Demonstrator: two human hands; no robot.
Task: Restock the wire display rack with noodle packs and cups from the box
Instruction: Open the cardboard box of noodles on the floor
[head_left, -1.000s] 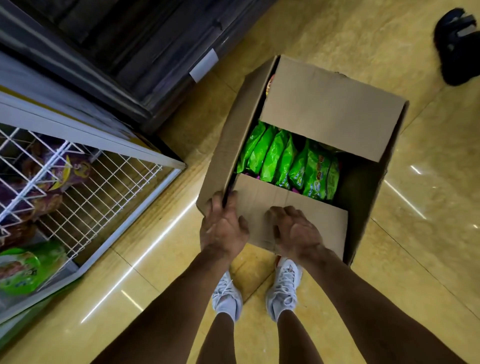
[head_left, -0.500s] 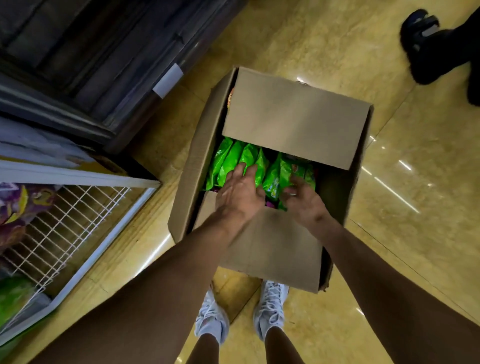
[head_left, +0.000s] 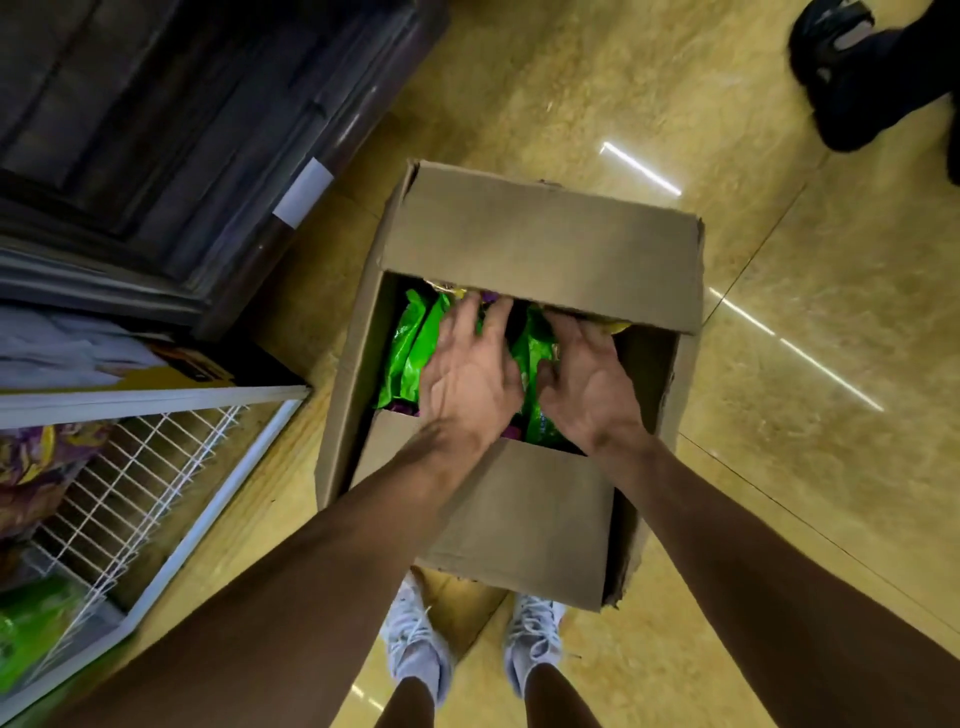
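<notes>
**STATUS: BOTH HANDS IN BOX, ON NOODLE PACKS**

1. Box (head_left: 519, 509): cardboard, stands on the floor (head_left: 779, 441) at ctr of view, just in front of the person's white shoes (head_left: 415, 644). Far flap (head_left: 540, 249) is folded inward over the far part of the opening. Near flap (head_left: 524, 519) lies over the near part. The opening shows as a gap between the two flaps.

2. Contents: green noodle packs (head_left: 410, 353) stand on edge in a row inside the box, visible in the gap. Some purple and yellow packaging shows beside them; type cannot be told.

3. L hand (head_left: 470, 374): reaches into the gap, back of hand up, fingers (head_left: 462, 317) straight and spread, laid flat on the packs w/ tips at the edge of the far flap. No grip; hand is released.

4. R hand (head_left: 587, 384): just right of the L hand, also down on the packs, fingers pointing toward the far flap. Whether it pinches a pack cannot be told.

5. Wire rack (head_left: 130, 493): white, at near left, well apart from the hands. Holds purple packs (head_left: 31, 457) and a green pack (head_left: 26, 623).

6. Misc.: dark cabinet (head_left: 182, 130) w/ white label (head_left: 303, 192) at far left; a second person's dark shoe (head_left: 841, 78) at far right.
</notes>
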